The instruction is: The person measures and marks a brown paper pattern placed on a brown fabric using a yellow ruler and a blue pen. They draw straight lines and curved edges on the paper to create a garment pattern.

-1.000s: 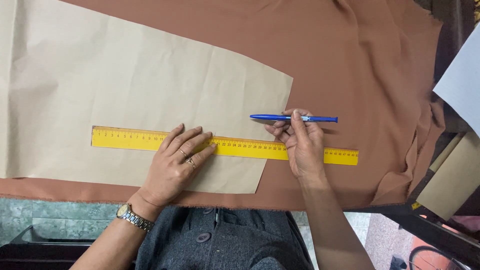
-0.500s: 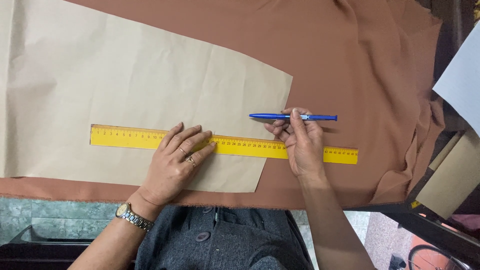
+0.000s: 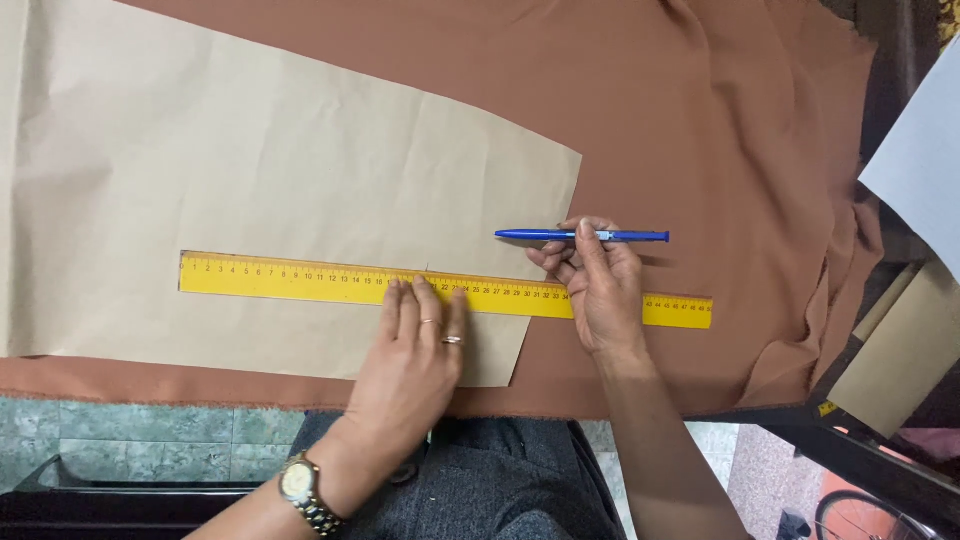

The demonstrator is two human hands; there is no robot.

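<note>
Pressing flat, fingers together, the left hand [image 3: 415, 355] pins a yellow ruler [image 3: 300, 279] across tan pattern paper [image 3: 250, 170] on brown cloth [image 3: 680, 110]. Right hand [image 3: 600, 285] rests on the ruler's far stretch, pinching a blue pen [image 3: 585, 236] held level just above it.

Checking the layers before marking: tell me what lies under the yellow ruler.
Under the yellow ruler lies tan paper; its right end rests on brown cloth. Whatever lies under the cloth is hidden.
</note>
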